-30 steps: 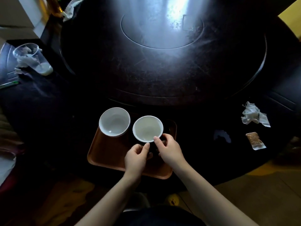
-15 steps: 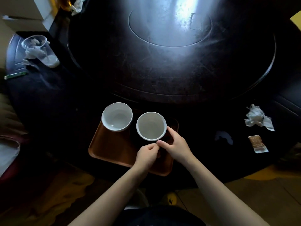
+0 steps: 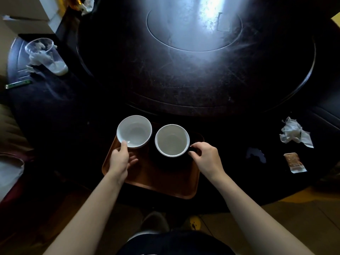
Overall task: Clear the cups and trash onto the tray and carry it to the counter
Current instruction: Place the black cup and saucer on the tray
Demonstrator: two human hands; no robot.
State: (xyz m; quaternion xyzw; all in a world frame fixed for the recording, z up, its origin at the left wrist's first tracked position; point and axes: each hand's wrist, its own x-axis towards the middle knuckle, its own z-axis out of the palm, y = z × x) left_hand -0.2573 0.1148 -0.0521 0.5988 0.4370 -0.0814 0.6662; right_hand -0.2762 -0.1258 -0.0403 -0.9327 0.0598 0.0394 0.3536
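Observation:
A brown tray [image 3: 158, 181] lies at the near edge of the dark round table. Two cups stand on its far half, side by side. On the left is a white cup [image 3: 135, 130]; my left hand [image 3: 119, 160] has its thumb on the near rim and its fingers along the side below. On the right is a dark mug with a white inside [image 3: 172, 139]; my right hand [image 3: 207, 158] pinches its handle on the right side. A clear plastic cup [image 3: 46, 56] holding crumpled tissue and milky liquid stands far left. A crumpled tissue [image 3: 294, 134] and a brown sachet [image 3: 294, 162] lie at the right.
A raised dark turntable [image 3: 193, 76] fills the table's centre beyond the tray. A small bluish scrap [image 3: 255, 155] lies between the tray and the sachet. A green strip [image 3: 18, 84] lies near the plastic cup. Light boxes [image 3: 27, 13] stand at the far left corner.
My left hand left the dark mug and moved left onto the white cup. My right hand shifted round to the mug's right side, onto its handle.

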